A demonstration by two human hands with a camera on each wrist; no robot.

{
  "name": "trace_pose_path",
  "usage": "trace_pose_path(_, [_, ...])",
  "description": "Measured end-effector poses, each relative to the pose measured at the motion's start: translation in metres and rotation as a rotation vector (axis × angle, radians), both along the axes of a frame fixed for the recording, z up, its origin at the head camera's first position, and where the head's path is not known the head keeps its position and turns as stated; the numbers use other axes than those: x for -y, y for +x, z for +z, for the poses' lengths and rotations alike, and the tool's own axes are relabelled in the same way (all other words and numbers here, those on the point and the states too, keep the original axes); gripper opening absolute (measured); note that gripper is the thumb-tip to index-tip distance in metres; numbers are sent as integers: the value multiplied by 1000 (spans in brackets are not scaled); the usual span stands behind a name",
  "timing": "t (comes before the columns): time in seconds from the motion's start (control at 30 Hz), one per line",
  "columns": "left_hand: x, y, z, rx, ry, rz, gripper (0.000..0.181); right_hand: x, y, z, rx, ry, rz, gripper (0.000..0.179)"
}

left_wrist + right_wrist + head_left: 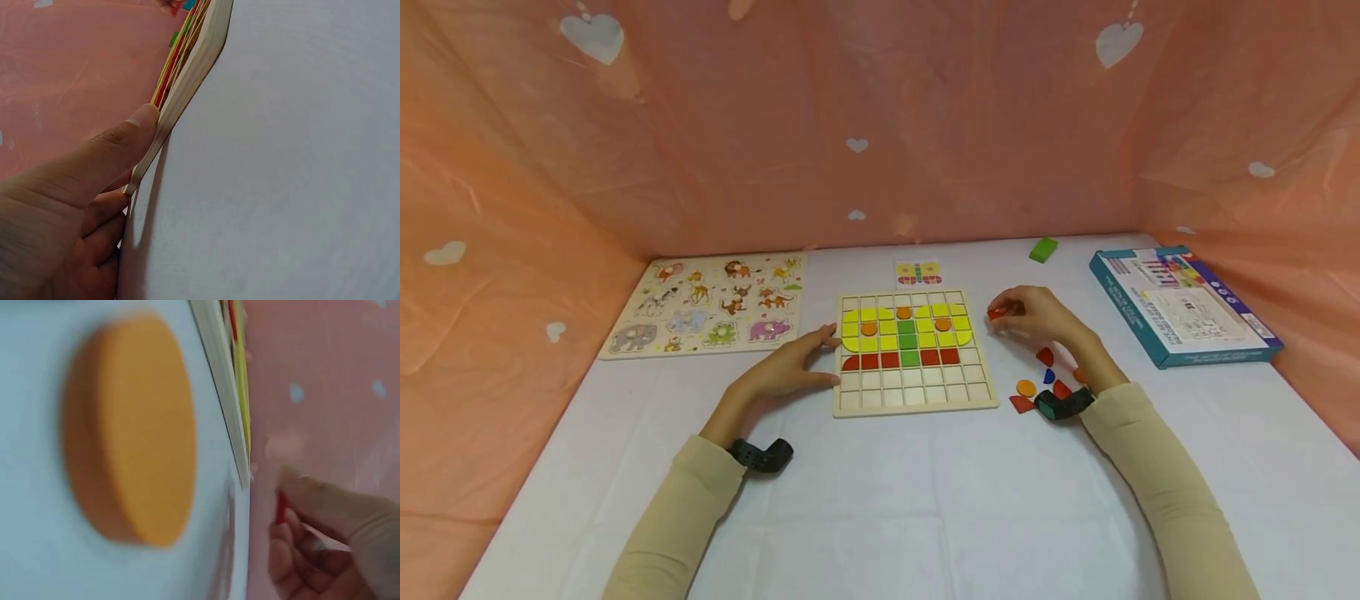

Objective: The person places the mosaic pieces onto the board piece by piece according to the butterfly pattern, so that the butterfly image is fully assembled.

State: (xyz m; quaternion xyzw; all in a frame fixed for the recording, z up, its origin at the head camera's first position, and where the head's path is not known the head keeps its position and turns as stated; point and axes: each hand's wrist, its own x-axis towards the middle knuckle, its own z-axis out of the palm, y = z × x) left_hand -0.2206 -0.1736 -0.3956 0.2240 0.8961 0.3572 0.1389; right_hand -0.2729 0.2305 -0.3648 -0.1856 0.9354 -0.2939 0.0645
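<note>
My left hand [792, 363] rests at the left edge of a wooden grid board [917, 396], thumb near the lower part and fingers spread higher up. In the left wrist view the thumb [134, 128] touches the board's side. Yellow, orange, green and red pieces fill many of its squares, with a row of red squares [889, 360] either side of a green column [908, 340]. Right of the board, my right hand [1033, 312] pinches a small red piece [281, 506] between thumb and fingers, its shape mostly hidden.
Loose red, blue and orange pieces, among them an orange disc [1026, 387], lie by the right wrist. A butterfly pattern card [917, 273] is behind the board. An animal puzzle [707, 308] lies left, a game box [1183, 304] right, a green block [1043, 249] at the back.
</note>
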Motion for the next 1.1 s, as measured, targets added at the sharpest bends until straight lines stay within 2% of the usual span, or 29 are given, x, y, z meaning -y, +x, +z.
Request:
trace_pose_path(0.17, [0, -1, -1, -2, 3, -8, 69, 17, 19, 7, -25, -40, 62, 27])
trace_pose_path(0.27, [0, 0, 0, -2, 3, -5, 69, 26, 30, 6, -42, -44, 122, 28])
trace_pose_path(0.37, [-1, 0, 1, -4, 3, -2, 68, 32, 36, 2, -53, -38, 145, 28])
trace_pose_path(0.63, [0, -1, 1, -8, -10, -11, 68, 35, 39, -9, -45, -29, 163, 26])
trace_pose_path(0.9, [1, 0, 1, -17, -7, -10, 67, 34, 39, -8, -35, -36, 203, 25])
trace_pose_path(1.1, [1, 1, 2, -42, 13, -40, 68, 34, 39, -10, -31, -62, 214, 25])
